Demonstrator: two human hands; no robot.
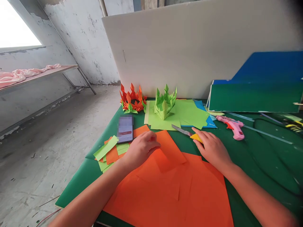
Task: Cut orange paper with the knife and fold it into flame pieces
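Bare-armed person is working paper at a green table point(84, 176), seen from where I'm standing. The L. hand point(143, 146) is curling narrow, fingertips resting by a smaller orange sheet point(171, 145); can't tell if they're pinching it. The R. hand point(211, 149) is gripping a yellow-handled utility knife point(188, 133), blade pointing twd. the table's L. edge. Under both sheet & L. hand, large orange paper point(165, 195) is spreading twd. the near edge. Nr. the L. edge, a phone point(125, 132) is lying just beside orange & green scraps point(111, 154). An orange crown point(132, 106) is sitting at the far L. corner; a green crown point(164, 108) is standing on green sheets point(193, 113) along the far edge, w/ a white board point(180, 47) rising behind. Twd. the R. side, a pink glue gun point(234, 126) is lying nr. a blue-&-green panel point(258, 94).
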